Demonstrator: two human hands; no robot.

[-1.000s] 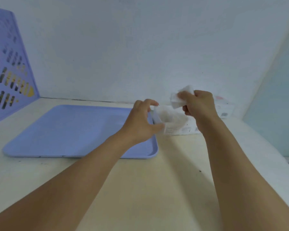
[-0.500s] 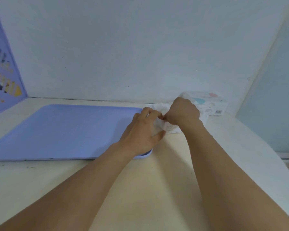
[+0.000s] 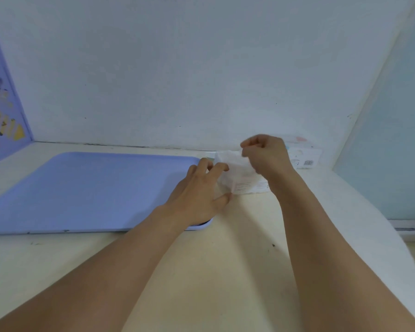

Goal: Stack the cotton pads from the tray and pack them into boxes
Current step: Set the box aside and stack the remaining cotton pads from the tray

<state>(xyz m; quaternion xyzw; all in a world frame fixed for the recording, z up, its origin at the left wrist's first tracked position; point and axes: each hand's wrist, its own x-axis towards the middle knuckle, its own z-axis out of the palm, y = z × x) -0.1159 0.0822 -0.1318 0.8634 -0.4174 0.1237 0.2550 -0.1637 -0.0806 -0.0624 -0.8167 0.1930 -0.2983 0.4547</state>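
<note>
A white cotton-pad box [image 3: 246, 185] lies on the table just right of the blue tray [image 3: 86, 188]. White cotton pads [image 3: 233, 161] stick out of its open left end. My left hand [image 3: 201, 195] grips that end of the box, thumb below and fingers above. My right hand [image 3: 266, 154] hovers over the box with its fingers curled, pinching the top edge of the pads. No pads show on the tray. A second white box [image 3: 304, 154] with coloured print stands behind my right hand against the wall, partly hidden.
A purple perforated basket [image 3: 0, 111] stands at the far left. A white wall runs along the back and a pale blue panel [image 3: 393, 140] closes the right side. The cream table [image 3: 225, 259] stretches toward me.
My right hand brought the pads down from above into the box opening, then lifted slightly. My left hand has stayed on the box end. The view shifted to the right.
</note>
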